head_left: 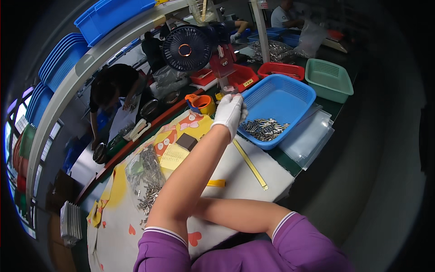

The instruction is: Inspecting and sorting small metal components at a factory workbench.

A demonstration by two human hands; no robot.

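My left hand (pixel 229 113), in a white glove, reaches forward to the near left rim of a blue plastic basket (pixel 290 93). Its fingers are curled together by the rim; whether they hold anything I cannot tell. A heap of small metal parts (pixel 265 128) lies in the basket's near corner, just right of the glove. My right forearm (pixel 244 213) lies across the white cloth toward the left, and its hand is hidden under my left arm. A clear bag of metal parts (pixel 144 174) lies left of my left arm.
A yellow strip (pixel 250 164), yellow notepad (pixel 173 156), dark block (pixel 186 141) and orange cup (pixel 202 103) lie near the glove. Behind stand a black fan (pixel 186 47), red trays (pixel 281 69) and a green basket (pixel 329 79). Clear bags (pixel 310 136) lie right. A person in black (pixel 113 86) works at left.
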